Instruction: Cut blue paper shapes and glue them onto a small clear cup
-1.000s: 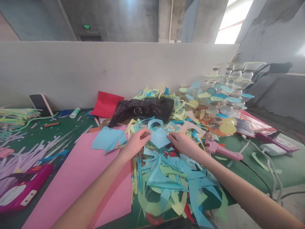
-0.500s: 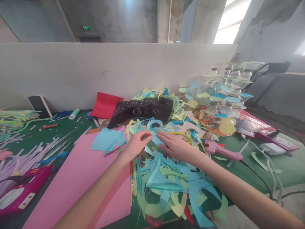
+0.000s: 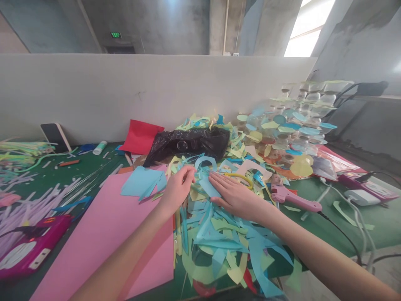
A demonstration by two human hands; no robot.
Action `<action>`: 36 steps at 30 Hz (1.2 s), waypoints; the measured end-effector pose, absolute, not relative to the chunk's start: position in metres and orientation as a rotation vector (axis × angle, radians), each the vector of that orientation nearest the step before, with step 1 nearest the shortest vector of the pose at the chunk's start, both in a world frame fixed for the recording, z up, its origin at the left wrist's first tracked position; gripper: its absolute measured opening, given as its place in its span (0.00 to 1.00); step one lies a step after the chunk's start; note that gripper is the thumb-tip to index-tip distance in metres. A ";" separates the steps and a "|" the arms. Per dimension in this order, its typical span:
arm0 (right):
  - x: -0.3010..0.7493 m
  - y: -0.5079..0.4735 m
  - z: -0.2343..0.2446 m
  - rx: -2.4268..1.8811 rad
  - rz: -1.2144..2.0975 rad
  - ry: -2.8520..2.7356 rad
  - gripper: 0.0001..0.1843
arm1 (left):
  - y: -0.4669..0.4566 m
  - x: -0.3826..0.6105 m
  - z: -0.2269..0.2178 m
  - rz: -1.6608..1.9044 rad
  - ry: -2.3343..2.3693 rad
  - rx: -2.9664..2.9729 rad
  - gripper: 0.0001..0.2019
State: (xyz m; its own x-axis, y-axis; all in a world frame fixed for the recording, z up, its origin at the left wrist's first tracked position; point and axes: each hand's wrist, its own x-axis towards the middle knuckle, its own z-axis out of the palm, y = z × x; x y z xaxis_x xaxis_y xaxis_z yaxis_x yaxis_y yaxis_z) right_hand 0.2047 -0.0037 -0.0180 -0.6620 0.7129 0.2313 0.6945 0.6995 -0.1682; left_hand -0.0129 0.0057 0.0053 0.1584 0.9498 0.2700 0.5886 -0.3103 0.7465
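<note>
My right hand (image 3: 233, 195) lies flat with fingers stretched out, pressing on a light blue paper piece (image 3: 207, 186). Just left of it is my left hand (image 3: 179, 186), its fingers curled and thumb drawn in; whatever they may pinch is too hidden to name. Under and in front of both hands spreads a heap of blue and green paper scraps (image 3: 219, 238). A stack of light blue paper squares (image 3: 140, 182) rests on a large pink paper sheet (image 3: 115, 234), left of my left hand. Beyond the hands shows a scrap with a round cut-out (image 3: 205, 160).
A black plastic bag (image 3: 159, 146) sits behind the scraps. To the right are a pink glue gun (image 3: 294, 198) with a cord and stacked clear cups (image 3: 308, 119) with paper discs. Leftward lie a magenta device (image 3: 40, 242), lilac sticks (image 3: 37, 205) and a propped phone (image 3: 54, 136).
My left hand has drawn slightly left and back, away from my right hand, with its fingers curled tighter. My right hand stays flat on the blue paper.
</note>
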 end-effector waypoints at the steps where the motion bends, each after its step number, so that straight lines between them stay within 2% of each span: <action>1: 0.205 -0.004 -0.018 -1.121 0.096 -2.634 0.40 | 0.005 -0.013 0.005 1.011 1.455 1.973 0.15; 5: 0.204 -0.005 -0.016 -1.099 0.062 -2.607 0.42 | 0.005 -0.013 0.005 1.047 1.463 1.989 0.14; 15: 0.202 -0.011 -0.012 -0.970 0.199 -2.678 0.38 | 0.003 -0.015 0.008 1.100 1.494 1.980 0.14; 36: 0.198 -0.011 -0.012 -0.932 0.050 -2.627 0.41 | 0.004 -0.017 0.006 1.200 1.485 1.954 0.15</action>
State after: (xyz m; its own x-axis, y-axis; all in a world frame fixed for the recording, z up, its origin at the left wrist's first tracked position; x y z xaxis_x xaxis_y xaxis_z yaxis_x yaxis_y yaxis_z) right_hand 0.1978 -0.0112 -0.0116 -0.7216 0.6169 0.3143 0.6044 0.7827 -0.1485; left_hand -0.0171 0.0038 0.0064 0.0641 0.9203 0.3859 0.5704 -0.3511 0.7426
